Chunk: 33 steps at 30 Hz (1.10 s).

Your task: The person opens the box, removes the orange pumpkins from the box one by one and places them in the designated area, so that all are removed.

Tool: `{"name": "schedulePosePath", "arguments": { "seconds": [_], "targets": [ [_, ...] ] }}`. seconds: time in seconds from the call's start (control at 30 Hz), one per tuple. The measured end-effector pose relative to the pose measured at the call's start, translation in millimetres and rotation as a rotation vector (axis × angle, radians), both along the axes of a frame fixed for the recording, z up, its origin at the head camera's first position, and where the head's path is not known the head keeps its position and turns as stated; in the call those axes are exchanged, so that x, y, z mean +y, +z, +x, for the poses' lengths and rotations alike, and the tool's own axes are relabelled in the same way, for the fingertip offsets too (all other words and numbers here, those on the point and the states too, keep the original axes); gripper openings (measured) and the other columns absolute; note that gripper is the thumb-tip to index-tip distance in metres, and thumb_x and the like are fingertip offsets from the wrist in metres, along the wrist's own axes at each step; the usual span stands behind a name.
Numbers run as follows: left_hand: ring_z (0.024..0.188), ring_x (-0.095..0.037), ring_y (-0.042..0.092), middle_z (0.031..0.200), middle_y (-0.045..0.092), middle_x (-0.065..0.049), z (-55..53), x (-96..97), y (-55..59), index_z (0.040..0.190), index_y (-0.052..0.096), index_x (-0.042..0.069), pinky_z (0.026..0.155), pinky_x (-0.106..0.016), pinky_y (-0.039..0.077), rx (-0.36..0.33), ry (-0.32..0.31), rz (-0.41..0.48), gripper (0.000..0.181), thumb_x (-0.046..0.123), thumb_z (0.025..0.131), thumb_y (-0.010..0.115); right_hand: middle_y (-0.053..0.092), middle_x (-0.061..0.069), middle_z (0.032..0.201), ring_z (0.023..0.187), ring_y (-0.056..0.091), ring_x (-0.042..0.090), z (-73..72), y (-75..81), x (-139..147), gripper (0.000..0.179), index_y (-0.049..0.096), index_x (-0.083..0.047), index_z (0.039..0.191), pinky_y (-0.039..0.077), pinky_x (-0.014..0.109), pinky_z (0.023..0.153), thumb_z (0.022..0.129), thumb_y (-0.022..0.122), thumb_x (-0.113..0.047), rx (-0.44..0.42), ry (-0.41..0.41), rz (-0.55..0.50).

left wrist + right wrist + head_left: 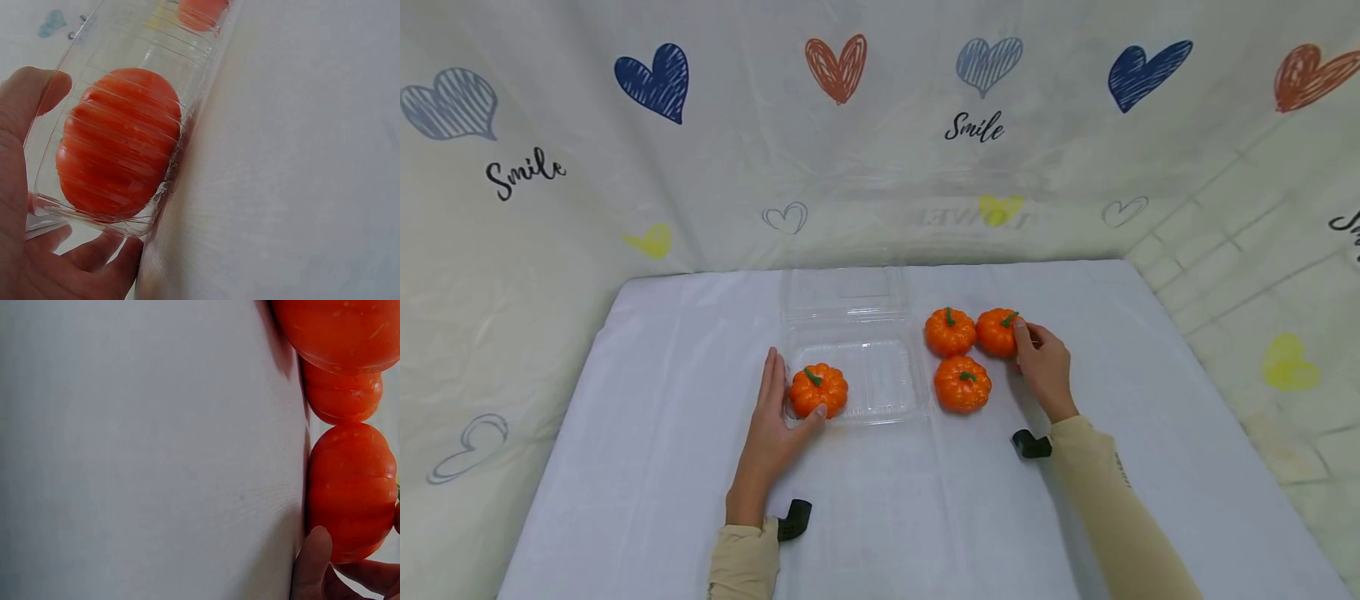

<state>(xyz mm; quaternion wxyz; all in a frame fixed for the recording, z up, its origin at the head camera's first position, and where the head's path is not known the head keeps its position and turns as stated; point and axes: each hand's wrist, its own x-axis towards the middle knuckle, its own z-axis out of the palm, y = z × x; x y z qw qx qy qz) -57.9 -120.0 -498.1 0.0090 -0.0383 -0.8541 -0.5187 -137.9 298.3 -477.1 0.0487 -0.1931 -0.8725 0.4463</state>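
Note:
A clear plastic clamshell container [880,375] lies with its lid folded back, and one small orange pumpkin [818,391] sits inside at its left end. My left hand [777,421] grips the container's near left corner, thumb at the front rim and fingers along the left side. Through the ribbed wall [181,53], the left wrist view shows that pumpkin. To the right of the container, my right hand [1045,362] pinches the far right pumpkin [997,332] at its right side; the thumb [312,559] presses its lower part in the right wrist view.
Two more pumpkins stand between the container and my right hand: one at the back [950,332], one nearer [962,384]. A white cloth covers the table [880,517]. Behind it hangs a curtain [895,167] printed with hearts. Dark wrist mounts [1032,444] stick out inward from both sleeves.

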Motion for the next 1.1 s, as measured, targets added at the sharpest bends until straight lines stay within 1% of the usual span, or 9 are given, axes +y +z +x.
{"name": "schedulePosePath", "arguments": {
  "seconds": [0.13,0.2,0.27,0.33,0.4,0.47,0.67,0.9,1.1],
  "targets": [
    [0.162,-0.031,0.022,0.18,-0.001,0.007,-0.2,0.0,0.2,0.173,0.012,0.011,0.12,-0.051,0.035,-0.003,-0.004,0.011,0.108,0.043,0.094,0.078,0.064,0.023,0.131,0.084,0.062,0.027,0.2,0.1,-0.5,0.076,0.051,-0.001,0.158,0.05,0.017,0.067,0.112,0.037,-0.06,0.009,-0.009,0.002],
    [0.161,-0.032,0.023,0.18,-0.001,0.006,-0.4,0.1,0.0,0.173,0.012,0.011,0.121,-0.051,0.035,-0.002,-0.006,0.013,0.108,0.043,0.094,0.077,0.062,0.023,0.133,0.087,0.062,0.03,1.6,0.8,-1.0,0.076,0.048,-0.002,0.159,0.053,0.022,0.071,0.112,0.034,-0.059,0.017,-0.022,-0.013],
    [0.161,-0.033,0.024,0.18,-0.001,0.006,-0.5,0.2,0.2,0.173,0.012,0.011,0.121,-0.051,0.035,0.0,-0.007,0.013,0.108,0.043,0.094,0.077,0.06,0.023,0.14,0.097,0.062,0.034,3.5,1.6,-1.4,0.076,0.045,-0.003,0.162,0.056,0.031,0.082,0.113,0.031,-0.059,0.026,-0.038,-0.025],
    [0.161,-0.033,0.025,0.18,-0.001,0.006,-0.6,0.4,0.7,0.173,0.012,0.011,0.12,-0.051,0.035,0.004,-0.006,0.014,0.108,0.044,0.094,0.077,0.055,0.023,0.149,0.112,0.06,0.038,5.4,2.7,-2.0,0.074,0.042,-0.002,0.163,0.056,0.042,0.097,0.114,0.03,-0.056,0.049,-0.056,-0.043],
    [0.16,-0.033,0.025,0.179,-0.001,0.008,-0.4,0.6,1.4,0.173,0.012,0.012,0.12,-0.051,0.035,0.003,-0.003,0.017,0.108,0.044,0.094,0.077,0.048,0.022,0.158,0.127,0.053,0.04,7.3,4.7,-2.8,0.072,0.039,-0.002,0.165,0.049,0.05,0.11,0.114,0.03,-0.053,0.081,-0.072,-0.067],
    [0.16,-0.033,0.025,0.179,-0.001,0.008,-0.2,0.5,1.4,0.174,0.012,0.013,0.12,-0.052,0.035,0.001,-0.002,0.016,0.108,0.044,0.093,0.077,0.042,0.021,0.164,0.14,0.044,0.04,9.9,7.4,-3.3,0.071,0.035,-0.002,0.166,0.04,0.054,0.12,0.115,0.03,-0.051,0.118,-0.076,-0.088],
    [0.159,-0.035,0.028,0.179,-0.001,0.009,0.0,0.1,1.4,0.174,0.012,0.013,0.12,-0.052,0.036,0.004,0.001,0.015,0.108,0.045,0.093,0.077,0.029,0.009,0.174,0.158,0.028,0.029,18.2,25.4,-6.3,0.068,0.027,-0.014,0.171,0.023,0.048,0.129,0.115,0.03,-0.051,0.2,-0.019,-0.167],
    [0.16,-0.035,0.027,0.179,-0.001,0.007,0.1,-0.3,0.9,0.173,0.012,0.012,0.12,-0.052,0.036,0.003,0.0,0.015,0.109,0.045,0.093,0.077,0.026,-0.002,0.175,0.16,0.024,0.02,20.9,51.8,-20.6,0.064,0.028,-0.02,0.172,0.025,0.042,0.129,0.114,0.043,-0.044,0.28,0.053,-0.261],
    [0.161,-0.033,0.025,0.179,-0.001,0.008,-0.1,-0.4,0.7,0.173,0.012,0.012,0.12,-0.052,0.036,0.003,0.002,0.008,0.108,0.046,0.094,0.077,0.021,-0.003,0.177,0.162,0.019,0.019,21.8,64.0,-35.6,0.065,0.023,-0.016,0.172,0.024,0.039,0.129,0.113,0.047,-0.032,0.334,0.158,-0.327]
  ]
}}
